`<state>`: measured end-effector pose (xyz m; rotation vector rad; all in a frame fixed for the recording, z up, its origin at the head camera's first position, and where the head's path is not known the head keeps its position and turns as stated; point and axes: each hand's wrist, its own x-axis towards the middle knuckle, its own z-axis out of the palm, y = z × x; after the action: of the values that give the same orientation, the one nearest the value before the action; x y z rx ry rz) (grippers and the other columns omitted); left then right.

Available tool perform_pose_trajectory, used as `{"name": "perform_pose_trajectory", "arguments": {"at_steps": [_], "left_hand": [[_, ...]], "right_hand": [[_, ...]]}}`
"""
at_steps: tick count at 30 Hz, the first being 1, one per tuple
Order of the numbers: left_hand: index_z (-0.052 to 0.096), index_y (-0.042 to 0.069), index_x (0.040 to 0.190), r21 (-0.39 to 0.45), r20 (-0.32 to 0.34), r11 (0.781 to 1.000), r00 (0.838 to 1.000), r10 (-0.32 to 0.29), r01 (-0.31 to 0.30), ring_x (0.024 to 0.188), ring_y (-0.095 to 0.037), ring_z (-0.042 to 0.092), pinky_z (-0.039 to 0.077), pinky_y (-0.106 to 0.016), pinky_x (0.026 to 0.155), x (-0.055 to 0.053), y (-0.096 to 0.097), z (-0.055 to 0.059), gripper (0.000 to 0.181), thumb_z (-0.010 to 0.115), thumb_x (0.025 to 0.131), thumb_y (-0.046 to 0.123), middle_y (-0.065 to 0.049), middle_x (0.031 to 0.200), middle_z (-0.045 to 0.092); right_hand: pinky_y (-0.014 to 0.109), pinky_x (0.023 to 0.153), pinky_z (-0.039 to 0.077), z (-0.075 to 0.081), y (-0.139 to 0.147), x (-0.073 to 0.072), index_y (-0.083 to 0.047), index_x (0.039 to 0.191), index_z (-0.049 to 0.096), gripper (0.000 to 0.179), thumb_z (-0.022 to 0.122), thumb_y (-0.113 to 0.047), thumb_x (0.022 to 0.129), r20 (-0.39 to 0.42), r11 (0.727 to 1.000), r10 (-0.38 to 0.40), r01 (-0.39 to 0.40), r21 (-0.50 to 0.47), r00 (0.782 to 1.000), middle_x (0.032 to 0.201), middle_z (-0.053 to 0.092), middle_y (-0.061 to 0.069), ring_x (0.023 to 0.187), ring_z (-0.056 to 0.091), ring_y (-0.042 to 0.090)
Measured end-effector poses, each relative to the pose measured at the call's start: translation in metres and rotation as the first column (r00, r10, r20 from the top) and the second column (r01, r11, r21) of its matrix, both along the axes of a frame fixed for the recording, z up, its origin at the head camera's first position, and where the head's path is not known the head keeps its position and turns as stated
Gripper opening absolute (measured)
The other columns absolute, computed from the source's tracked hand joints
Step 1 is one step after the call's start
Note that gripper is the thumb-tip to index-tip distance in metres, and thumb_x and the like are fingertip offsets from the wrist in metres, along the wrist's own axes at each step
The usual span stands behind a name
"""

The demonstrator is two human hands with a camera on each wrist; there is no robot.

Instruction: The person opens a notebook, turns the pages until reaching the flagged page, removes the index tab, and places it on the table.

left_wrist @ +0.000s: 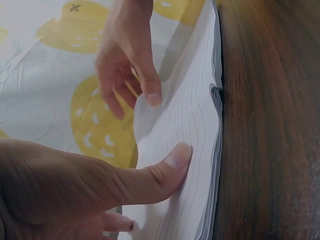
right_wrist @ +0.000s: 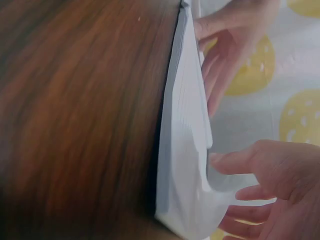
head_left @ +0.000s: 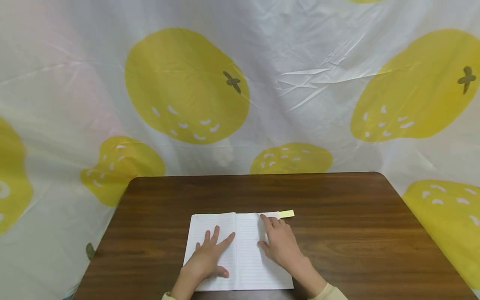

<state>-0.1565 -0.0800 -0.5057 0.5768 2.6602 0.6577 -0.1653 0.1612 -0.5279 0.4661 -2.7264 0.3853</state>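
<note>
A notebook (head_left: 247,262) with white ruled pages lies spread on the table. My left hand (head_left: 204,260) rests on its left page with fingers fanned out; the left wrist view shows that thumb (left_wrist: 175,160) lying on the paper. Over the upper part of the right page is my right hand (head_left: 283,243), its index finger extended towards the top edge. In the right wrist view a page corner (right_wrist: 212,210) curves up against the right hand's loosely bent fingers (right_wrist: 250,215), and the thumb stands apart from them. A pale yellow paper strip (head_left: 286,213) sticks out beyond the notebook's upper right.
The dark wooden table (head_left: 375,241) extends on both sides of the notebook. Behind it hangs a white cloth (head_left: 300,83) printed with large yellow fruit shapes.
</note>
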Motion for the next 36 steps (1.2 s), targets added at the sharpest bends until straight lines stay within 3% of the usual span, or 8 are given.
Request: {"name": "perform_pose_trajectory", "arguments": {"at_steps": [7,13,16,20,23,25,30,36], "left_hand": [[0.041,0.019,0.156,0.022,0.014,1.000,1.000,0.004,-0.004,0.148,-0.061,0.016,0.023,-0.081,0.106,-0.001,0.000,-0.001,0.101,0.088,0.067,0.029,-0.033,0.164,0.017],[0.043,0.018,0.155,0.042,0.036,0.998,0.998,0.042,-0.044,0.147,-0.062,0.017,0.024,-0.084,0.102,-0.001,0.004,0.003,0.102,0.090,0.064,0.023,-0.034,0.163,0.018],[0.046,0.016,0.153,0.038,0.045,0.997,0.997,0.065,-0.067,0.144,-0.065,0.020,0.029,-0.085,0.097,-0.002,0.008,0.005,0.103,0.092,0.061,0.019,-0.037,0.161,0.021],[0.048,0.016,0.152,0.010,0.037,0.998,0.997,0.067,-0.067,0.138,-0.070,0.024,0.043,-0.078,0.090,-0.003,0.013,0.004,0.105,0.093,0.057,0.015,-0.040,0.158,0.025],[0.050,0.015,0.151,-0.003,0.029,0.998,0.997,0.069,-0.069,0.136,-0.072,0.027,0.052,-0.070,0.083,-0.004,0.014,0.003,0.105,0.093,0.055,0.014,-0.041,0.156,0.027],[0.050,0.015,0.150,-0.005,0.026,0.998,0.997,0.067,-0.067,0.134,-0.073,0.028,0.054,-0.068,0.080,-0.004,0.013,0.003,0.104,0.094,0.055,0.014,-0.042,0.155,0.028],[0.047,0.013,0.152,0.023,0.040,0.998,0.998,0.054,-0.055,0.135,-0.072,0.029,0.048,-0.075,0.087,-0.004,0.010,0.005,0.095,0.090,0.069,0.032,-0.041,0.156,0.028],[0.034,0.009,0.158,0.058,0.070,0.989,0.988,0.135,-0.139,0.139,-0.066,0.031,0.040,-0.075,0.099,-0.004,0.013,0.004,0.088,0.057,0.094,0.064,-0.037,0.158,0.031]], "right_hand": [[0.043,0.075,0.059,-0.004,0.018,-0.002,0.003,0.114,0.065,0.040,0.083,-0.006,0.080,-0.010,0.981,-0.039,0.036,-0.192,0.999,0.101,0.073,0.016,0.091,0.071,0.031],[0.023,0.057,0.051,-0.005,0.029,0.000,0.002,0.095,0.068,0.018,0.079,0.003,0.081,0.035,0.911,-0.040,0.051,-0.410,0.999,0.075,0.067,0.005,0.063,0.059,0.008],[0.019,0.057,0.047,-0.001,0.034,0.002,0.001,0.094,0.069,0.013,0.077,0.000,0.084,0.226,0.812,-0.024,0.151,-0.564,0.974,0.073,0.064,0.001,0.062,0.054,0.004],[0.021,0.065,0.051,0.006,0.045,0.004,0.005,0.103,0.067,0.019,0.074,-0.005,0.089,0.490,0.606,0.109,0.333,-0.722,0.865,0.081,0.068,0.004,0.070,0.059,0.006],[0.024,0.070,0.054,0.009,0.053,0.004,0.010,0.109,0.063,0.027,0.073,-0.008,0.091,0.560,0.514,0.227,0.391,-0.764,0.797,0.086,0.070,0.005,0.076,0.063,0.009],[0.026,0.073,0.056,0.008,0.058,0.004,0.010,0.111,0.062,0.030,0.073,-0.011,0.092,0.574,0.495,0.273,0.399,-0.772,0.772,0.088,0.071,0.005,0.079,0.064,0.009],[0.028,0.075,0.057,-0.001,0.066,0.001,0.009,0.110,0.063,0.031,0.074,-0.014,0.092,0.587,0.500,0.289,0.404,-0.766,0.756,0.090,0.075,0.005,0.081,0.066,0.011],[0.026,0.070,0.056,-0.007,0.059,-0.004,0.007,0.105,0.063,0.032,0.079,-0.014,0.088,0.589,0.485,0.304,0.410,-0.772,0.749,0.083,0.073,0.001,0.074,0.064,0.010]]}}
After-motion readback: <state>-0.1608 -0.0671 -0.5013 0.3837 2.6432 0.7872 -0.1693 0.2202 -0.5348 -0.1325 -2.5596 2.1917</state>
